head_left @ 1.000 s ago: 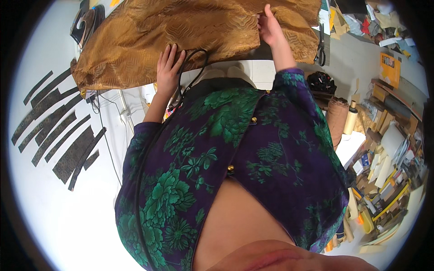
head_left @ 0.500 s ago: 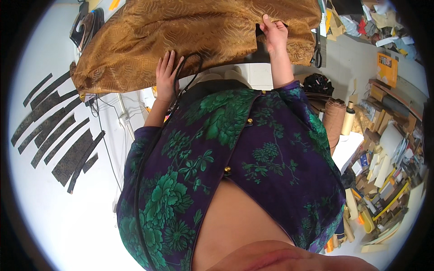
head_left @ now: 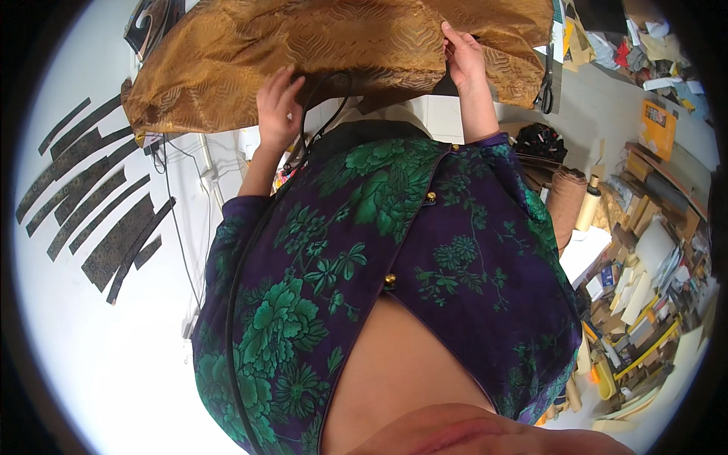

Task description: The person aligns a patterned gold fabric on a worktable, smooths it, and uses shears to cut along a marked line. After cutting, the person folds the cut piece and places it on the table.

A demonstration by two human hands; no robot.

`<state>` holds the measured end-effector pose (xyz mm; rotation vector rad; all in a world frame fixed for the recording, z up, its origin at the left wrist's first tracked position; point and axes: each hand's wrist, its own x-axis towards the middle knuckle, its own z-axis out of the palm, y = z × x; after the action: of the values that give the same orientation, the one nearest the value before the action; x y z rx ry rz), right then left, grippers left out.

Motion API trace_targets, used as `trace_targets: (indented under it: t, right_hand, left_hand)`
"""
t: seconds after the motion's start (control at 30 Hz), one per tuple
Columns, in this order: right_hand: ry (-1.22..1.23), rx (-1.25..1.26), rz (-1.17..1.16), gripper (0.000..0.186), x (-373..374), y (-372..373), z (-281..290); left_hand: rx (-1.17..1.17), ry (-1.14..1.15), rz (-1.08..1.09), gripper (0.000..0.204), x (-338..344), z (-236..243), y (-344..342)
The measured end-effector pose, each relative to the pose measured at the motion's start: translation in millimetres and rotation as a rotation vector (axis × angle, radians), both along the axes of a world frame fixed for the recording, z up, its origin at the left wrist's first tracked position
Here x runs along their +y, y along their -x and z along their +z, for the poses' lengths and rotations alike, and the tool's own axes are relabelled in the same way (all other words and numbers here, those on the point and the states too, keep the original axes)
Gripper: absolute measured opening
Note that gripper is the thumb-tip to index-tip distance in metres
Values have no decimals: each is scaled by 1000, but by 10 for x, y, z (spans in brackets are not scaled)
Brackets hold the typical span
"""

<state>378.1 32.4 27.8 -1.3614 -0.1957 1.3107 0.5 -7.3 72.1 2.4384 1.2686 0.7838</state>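
Note:
A large golden-brown patterned fabric (head_left: 227,61) covers the work table at the top of the view, wrinkled and hanging at its front edge. My left hand (head_left: 280,106) is at that front edge on the left, fingers apart and slightly curled, beside a looped black cord (head_left: 337,80). My right hand (head_left: 466,68) pinches a cut edge of the fabric between thumb and fingers, over a dark gap at the front. Black scissors (head_left: 547,91) lie just right of the fabric.
An iron (head_left: 144,30) stands at the top left. Dark cut strips (head_left: 91,182) lie on a white surface (head_left: 106,364) at left, with hanging wires beside it. At right are brown and cream rolls (head_left: 569,205), black material (head_left: 538,140) and piled paper and card offcuts (head_left: 637,280).
My right hand dropped from higher up and closed on the cut edge. My left hand first moved down slightly, then up, and its fingers now curl more. The fabric shifted with them.

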Motion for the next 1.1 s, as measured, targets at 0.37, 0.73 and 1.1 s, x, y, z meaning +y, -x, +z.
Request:
trace_targets:
  t: [0.37,0.73,1.1]
  right_hand:
    - [-60,9,41,20,-2,-29,-170]
    - [-150,-202,-87,31,16,163,-37]
    - [-175,-263,-97,30,52,140,-128]
  left_hand:
    - [-238,22,312,50,608,-356,-193]
    - [-484,378,569,26,764,-474,-214]
    - [-403,302,568,23,875,-453,-273]
